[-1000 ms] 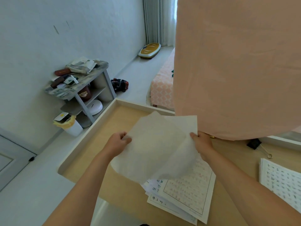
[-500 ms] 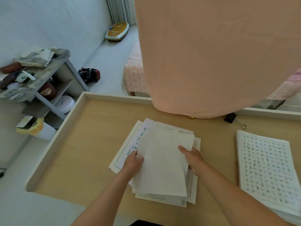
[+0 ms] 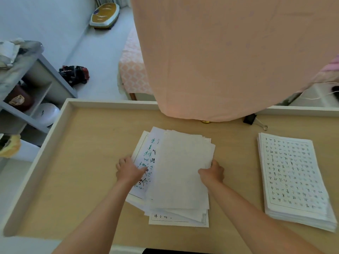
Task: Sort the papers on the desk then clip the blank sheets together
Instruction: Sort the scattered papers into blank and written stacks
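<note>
The pile's point(image 3: 177, 219) left side is touched by the left hand point(image 3: 128, 171), grasp indiscernible. The blank sheets point(image 3: 180, 169) atop it are pinched by the right hand point(image 3: 212, 173). A clip point(image 3: 254, 120) and a written stack point(image 3: 293, 178) lie rightward within the rimmed desk point(image 3: 82, 162).

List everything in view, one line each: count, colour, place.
desk: 1, light wood with a white rim, foreground
blank sheets: several, white, top of the centre pile
written sheets: several, white with green and black handwriting, under the blank ones, showing at left and front
grid stack: 1, white with dark characters, right side of the desk
binder clip: 1, black, far edge of the desk, beyond the grid stack
cloth: 1, peach, hanging over the far edge
shelf unit: 1, grey, left of the desk
bag: 1, black and red, floor
board: 1, yellow and white, far floor
bed: 1, peach patterned cover, behind the desk
left hand: on the pile's left edge, grip unclear
right hand: grips the blank sheets' right edge
</note>
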Demonstrator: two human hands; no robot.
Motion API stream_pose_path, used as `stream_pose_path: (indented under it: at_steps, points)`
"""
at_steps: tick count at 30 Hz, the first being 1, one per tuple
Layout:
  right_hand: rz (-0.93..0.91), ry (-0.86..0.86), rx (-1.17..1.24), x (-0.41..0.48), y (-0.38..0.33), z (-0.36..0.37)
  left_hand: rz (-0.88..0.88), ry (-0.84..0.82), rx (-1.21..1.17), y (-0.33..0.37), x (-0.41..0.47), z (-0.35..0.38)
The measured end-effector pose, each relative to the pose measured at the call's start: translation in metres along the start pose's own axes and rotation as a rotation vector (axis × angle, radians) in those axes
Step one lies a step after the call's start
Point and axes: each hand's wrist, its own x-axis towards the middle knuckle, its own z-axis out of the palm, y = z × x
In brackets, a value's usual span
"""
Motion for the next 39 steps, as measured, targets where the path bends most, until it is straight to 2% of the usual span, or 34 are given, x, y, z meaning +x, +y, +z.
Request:
stream_pose_path:
  at_steps: [5, 11, 20, 25, 30, 34, 39]
  points:
    - [-0.143, -0.241, 0.108, -0.021, -0.018, 0.035, -0.036, -0.111, -0.213, 0.009, -0.007, 0.007]
    - [-0.066, -0.082, 0.093, -0.020, -0.023, 0.047, -0.041, -0.198, -0.369, 0.003, -0.014, 0.002]
    - [0.001, -0.249, 0.161, -0.033, -0.033, 0.029, -0.053, -0.171, -0.391, -0.011, -0.033, 0.007]
    - [0.006, -0.309, -0.014, -0.034, -0.025, 0.028, -0.045, -0.238, -0.434, -0.025, -0.034, 0.010]
    - [0.001, -0.215, 0.174, -0.051, -0.024, 0.042, -0.030, -0.176, -0.446, -0.027, -0.043, 0.016]
    - [0.114, -0.237, 0.237, -0.054, -0.017, 0.049, -0.020, -0.108, -0.427, -0.033, -0.044, 0.018]
    - [-0.092, -0.216, 0.038, -0.062, -0.006, 0.044, 0.012, -0.171, -0.452, -0.038, -0.041, 0.018]
